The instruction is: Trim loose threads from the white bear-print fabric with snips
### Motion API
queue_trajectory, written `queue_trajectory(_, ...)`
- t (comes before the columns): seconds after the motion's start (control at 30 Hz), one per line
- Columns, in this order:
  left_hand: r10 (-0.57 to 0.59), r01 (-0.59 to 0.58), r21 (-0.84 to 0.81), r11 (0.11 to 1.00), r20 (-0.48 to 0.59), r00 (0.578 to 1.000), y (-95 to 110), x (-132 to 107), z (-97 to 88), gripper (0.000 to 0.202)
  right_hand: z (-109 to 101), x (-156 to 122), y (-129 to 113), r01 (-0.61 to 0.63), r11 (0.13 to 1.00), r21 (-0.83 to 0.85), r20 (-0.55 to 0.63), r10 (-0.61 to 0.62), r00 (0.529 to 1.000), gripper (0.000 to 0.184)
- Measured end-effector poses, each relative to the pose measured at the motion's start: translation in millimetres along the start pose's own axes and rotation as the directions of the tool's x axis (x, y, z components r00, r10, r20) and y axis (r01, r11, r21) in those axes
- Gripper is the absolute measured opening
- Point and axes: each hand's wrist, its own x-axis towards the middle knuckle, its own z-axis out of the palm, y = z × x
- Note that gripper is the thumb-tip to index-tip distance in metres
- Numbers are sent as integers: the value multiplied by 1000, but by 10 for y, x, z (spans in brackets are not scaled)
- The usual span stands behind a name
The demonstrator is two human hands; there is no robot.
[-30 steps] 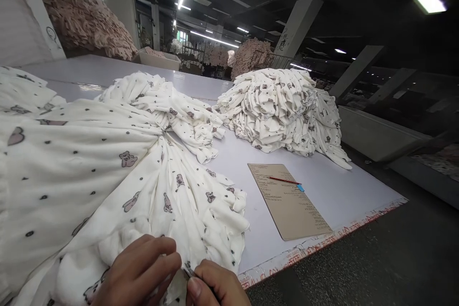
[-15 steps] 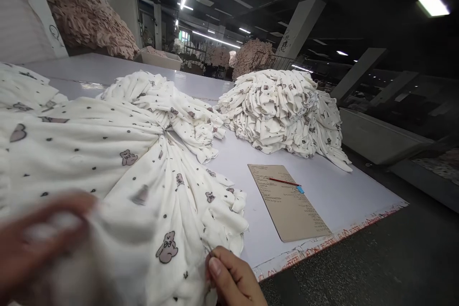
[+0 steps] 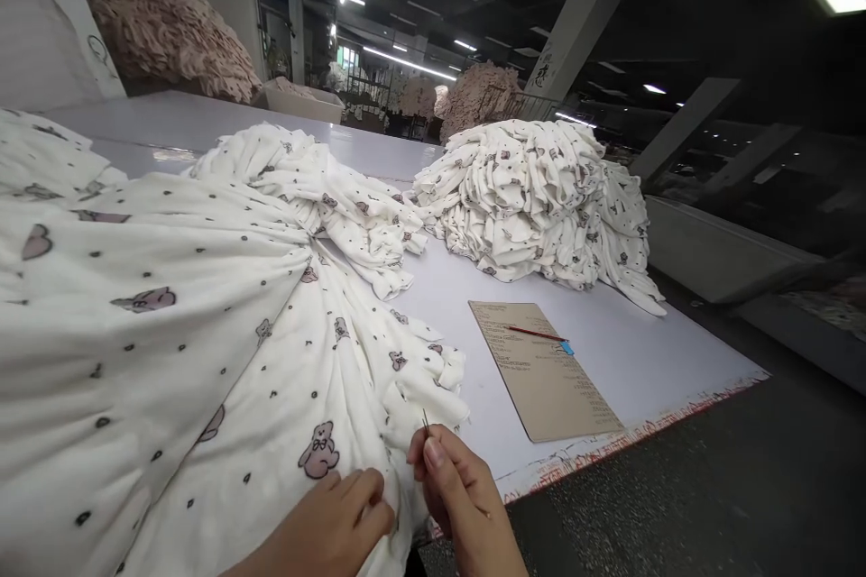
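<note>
We are pinching a thin metal needle [image 3: 426,421] upright in the fingers [image 3: 433,453] of our right hand [image 3: 461,491], its tip pointing up just beside the ruffled edge of the white bear-print cloth [image 3: 203,379], while our left hand [image 3: 331,527] is lying curled on that cloth, its grip unclear.

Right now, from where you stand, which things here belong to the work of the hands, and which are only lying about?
Belonging to the work:
- right hand, pinching a thin metal needle
- left hand, on the white bear-print fabric

Lying about:
- pile of white bear-print garments
- tan printed sheet with red pencil
- distant pink fabric heaps
</note>
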Motion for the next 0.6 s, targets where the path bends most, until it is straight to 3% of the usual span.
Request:
queue_trajectory(0.1,20,-20,40,999,19,1000,49,118,283,17,-79,-44,75,4,1000,-11,-2,-4,1000,45)
queue_trajectory(0.2,12,-11,-6,1000,60,998,40,137,285,19,-163,-74,148,-5,1000,-16,-35,5,999,44)
queue_trajectory(0.27,-15,23,-87,996,91,996,38,148,137,13,-194,-82,174,-8,1000,-9,-52,8,999,44)
queue_trajectory(0.37,-106,129,-246,961,105,989,41,171,-231,12,-201,-88,175,6,1000,5,-51,-6,999,44)
queue_trajectory(0.43,-213,234,-403,885,98,972,35,180,-493,17,-180,-93,166,9,1000,2,-42,-8,999,45)
queue_trajectory(0.47,-302,312,-536,785,110,947,32,184,-607,21,-159,-96,163,15,1000,-4,-41,-15,999,45)
queue_trajectory(0.5,-399,384,-678,626,144,905,32,188,-704,23,-130,-101,163,26,1000,-17,-42,-27,999,46)
queue_trajectory(0.6,-590,428,-904,22,334,735,68,211,-886,22,5,-116,177,132,989,-66,-79,-137,987,47)
